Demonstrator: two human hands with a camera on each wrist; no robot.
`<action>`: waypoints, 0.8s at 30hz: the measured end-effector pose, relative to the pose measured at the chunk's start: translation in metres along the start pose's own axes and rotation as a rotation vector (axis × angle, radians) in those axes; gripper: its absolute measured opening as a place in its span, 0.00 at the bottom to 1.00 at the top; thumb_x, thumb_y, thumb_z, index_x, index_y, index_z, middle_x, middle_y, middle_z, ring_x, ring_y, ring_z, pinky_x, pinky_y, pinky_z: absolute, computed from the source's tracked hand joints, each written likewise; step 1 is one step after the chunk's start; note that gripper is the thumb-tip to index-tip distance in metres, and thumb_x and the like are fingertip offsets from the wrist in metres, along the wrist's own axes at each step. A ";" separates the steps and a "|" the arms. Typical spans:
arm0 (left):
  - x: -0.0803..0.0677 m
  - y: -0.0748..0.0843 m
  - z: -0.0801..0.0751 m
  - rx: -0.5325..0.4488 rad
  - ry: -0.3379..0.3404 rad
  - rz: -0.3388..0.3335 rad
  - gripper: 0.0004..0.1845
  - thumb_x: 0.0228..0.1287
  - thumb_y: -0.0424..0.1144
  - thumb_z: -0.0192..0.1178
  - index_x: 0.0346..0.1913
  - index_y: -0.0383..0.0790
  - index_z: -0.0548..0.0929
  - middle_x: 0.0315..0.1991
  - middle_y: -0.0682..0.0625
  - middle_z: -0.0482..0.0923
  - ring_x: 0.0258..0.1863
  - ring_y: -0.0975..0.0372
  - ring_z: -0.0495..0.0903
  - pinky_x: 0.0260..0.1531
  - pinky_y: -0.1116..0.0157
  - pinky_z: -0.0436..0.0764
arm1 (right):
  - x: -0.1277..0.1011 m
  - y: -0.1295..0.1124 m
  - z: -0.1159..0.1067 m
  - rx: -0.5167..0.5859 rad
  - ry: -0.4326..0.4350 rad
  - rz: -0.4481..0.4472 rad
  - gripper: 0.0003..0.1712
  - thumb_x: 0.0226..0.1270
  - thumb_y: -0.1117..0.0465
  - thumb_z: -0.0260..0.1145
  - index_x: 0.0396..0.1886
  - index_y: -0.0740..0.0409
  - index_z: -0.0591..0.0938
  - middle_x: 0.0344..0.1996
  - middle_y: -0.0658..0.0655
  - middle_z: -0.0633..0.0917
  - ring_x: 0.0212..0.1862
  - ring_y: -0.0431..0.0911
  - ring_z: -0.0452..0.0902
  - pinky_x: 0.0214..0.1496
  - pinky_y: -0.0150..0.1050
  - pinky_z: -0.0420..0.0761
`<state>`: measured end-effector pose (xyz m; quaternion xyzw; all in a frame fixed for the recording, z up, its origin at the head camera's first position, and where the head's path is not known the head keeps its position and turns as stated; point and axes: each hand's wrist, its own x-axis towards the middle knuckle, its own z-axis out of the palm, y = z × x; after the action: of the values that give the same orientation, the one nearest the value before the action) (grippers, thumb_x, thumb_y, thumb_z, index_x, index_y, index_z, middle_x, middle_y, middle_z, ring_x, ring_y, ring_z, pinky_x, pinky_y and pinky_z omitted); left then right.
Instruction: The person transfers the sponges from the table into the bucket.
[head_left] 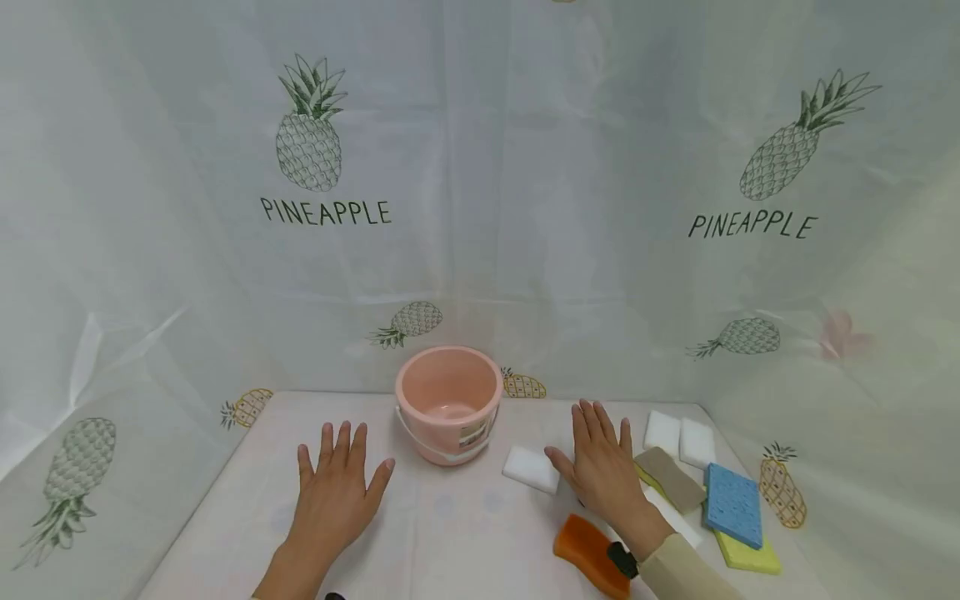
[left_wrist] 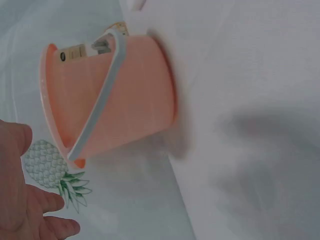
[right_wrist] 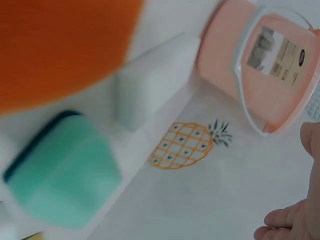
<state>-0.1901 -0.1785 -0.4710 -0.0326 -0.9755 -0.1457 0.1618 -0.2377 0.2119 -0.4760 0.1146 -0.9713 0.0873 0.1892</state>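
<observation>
Seems a ready pose, nothing gripped.
Left hand (head_left: 336, 492) and right hand (head_left: 606, 468) spread, empty; bucket (head_left: 427, 427) between, farther back. I'd judge taking the nearby white sponge (head_left: 530, 469) needs the right lowered.

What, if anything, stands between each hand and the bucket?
Nothing visible stands between the left hand and the bucket. On the other side, a white sponge lies between the right hand and the bucket; it is low, so the hand could probably pass over it.
</observation>
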 end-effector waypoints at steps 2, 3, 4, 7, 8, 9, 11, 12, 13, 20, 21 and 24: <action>0.008 0.003 -0.001 -0.005 -0.003 -0.003 0.42 0.81 0.61 0.51 0.79 0.30 0.66 0.79 0.27 0.60 0.82 0.32 0.49 0.74 0.24 0.43 | 0.010 -0.007 -0.001 0.029 -0.012 -0.013 0.50 0.78 0.36 0.62 0.80 0.70 0.63 0.80 0.70 0.65 0.82 0.66 0.55 0.78 0.77 0.51; 0.012 0.004 -0.002 -0.004 -0.010 -0.008 0.41 0.81 0.60 0.51 0.79 0.29 0.65 0.79 0.27 0.60 0.82 0.32 0.48 0.75 0.24 0.43 | 0.015 -0.010 0.000 0.038 -0.016 -0.022 0.50 0.78 0.37 0.62 0.81 0.70 0.63 0.80 0.70 0.64 0.82 0.66 0.55 0.79 0.77 0.52; 0.017 0.006 -0.002 -0.004 -0.017 -0.014 0.41 0.81 0.59 0.51 0.79 0.29 0.65 0.79 0.27 0.60 0.82 0.33 0.48 0.75 0.25 0.43 | 0.020 -0.015 -0.001 0.052 -0.020 -0.033 0.50 0.78 0.37 0.61 0.81 0.70 0.63 0.80 0.70 0.64 0.82 0.66 0.55 0.79 0.77 0.53; 0.031 0.009 -0.001 -0.010 -0.036 -0.025 0.40 0.81 0.56 0.53 0.79 0.27 0.64 0.79 0.27 0.59 0.82 0.33 0.49 0.77 0.26 0.44 | 0.033 -0.029 0.001 0.059 -0.047 -0.067 0.50 0.79 0.35 0.59 0.82 0.69 0.61 0.81 0.69 0.63 0.83 0.65 0.54 0.80 0.75 0.53; 0.036 0.011 -0.001 -0.016 -0.043 -0.029 0.40 0.81 0.56 0.53 0.79 0.26 0.63 0.79 0.27 0.59 0.82 0.33 0.49 0.77 0.27 0.44 | 0.036 -0.035 0.002 0.061 -0.052 -0.080 0.49 0.80 0.35 0.58 0.82 0.69 0.62 0.81 0.69 0.64 0.83 0.64 0.55 0.80 0.74 0.54; 0.042 0.012 0.000 -0.023 -0.048 -0.033 0.40 0.81 0.56 0.52 0.79 0.26 0.63 0.79 0.27 0.59 0.82 0.33 0.49 0.77 0.27 0.44 | 0.039 -0.040 0.002 0.058 -0.064 -0.090 0.49 0.80 0.35 0.57 0.82 0.68 0.61 0.81 0.68 0.63 0.83 0.64 0.55 0.80 0.74 0.54; 0.054 0.014 0.003 -0.040 -0.057 -0.034 0.40 0.82 0.56 0.50 0.79 0.25 0.62 0.79 0.26 0.59 0.82 0.33 0.48 0.78 0.28 0.44 | 0.042 -0.048 0.004 0.050 -0.083 -0.105 0.49 0.80 0.35 0.56 0.83 0.67 0.61 0.81 0.67 0.63 0.83 0.63 0.55 0.81 0.73 0.54; 0.060 0.016 0.005 -0.048 -0.062 -0.032 0.40 0.83 0.56 0.49 0.79 0.24 0.61 0.79 0.26 0.58 0.82 0.33 0.48 0.78 0.28 0.44 | 0.044 -0.052 0.005 0.049 -0.092 -0.108 0.49 0.80 0.35 0.57 0.83 0.66 0.60 0.82 0.67 0.62 0.83 0.63 0.55 0.81 0.73 0.54; 0.066 0.018 0.007 -0.053 -0.065 -0.030 0.41 0.83 0.57 0.47 0.79 0.23 0.61 0.79 0.26 0.58 0.82 0.33 0.49 0.78 0.28 0.45 | 0.045 -0.055 0.006 0.050 -0.094 -0.115 0.48 0.80 0.35 0.57 0.82 0.66 0.61 0.81 0.67 0.63 0.83 0.63 0.56 0.81 0.73 0.54; 0.100 0.028 0.018 -0.131 -0.149 -0.017 0.44 0.82 0.57 0.47 0.81 0.22 0.54 0.82 0.25 0.51 0.83 0.33 0.46 0.80 0.32 0.47 | 0.050 -0.066 0.009 0.057 -0.122 -0.121 0.48 0.80 0.37 0.59 0.84 0.63 0.60 0.82 0.65 0.62 0.83 0.63 0.55 0.82 0.71 0.52; 0.104 0.029 0.019 -0.147 -0.161 -0.012 0.44 0.82 0.57 0.48 0.81 0.21 0.54 0.82 0.25 0.50 0.83 0.33 0.45 0.80 0.33 0.48 | 0.050 -0.066 0.008 0.058 -0.122 -0.124 0.48 0.80 0.37 0.58 0.84 0.63 0.60 0.82 0.65 0.62 0.83 0.63 0.55 0.82 0.71 0.52; 0.110 0.031 0.023 -0.174 -0.203 0.004 0.44 0.82 0.55 0.47 0.81 0.21 0.51 0.82 0.25 0.48 0.83 0.34 0.44 0.81 0.36 0.50 | 0.050 -0.063 0.006 0.043 -0.117 -0.135 0.47 0.81 0.35 0.56 0.84 0.63 0.59 0.82 0.65 0.62 0.83 0.62 0.56 0.81 0.72 0.53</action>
<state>-0.2979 -0.1407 -0.4479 -0.0628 -0.9704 -0.2256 0.0593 -0.2686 0.1410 -0.4541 0.1887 -0.9687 0.0882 0.1352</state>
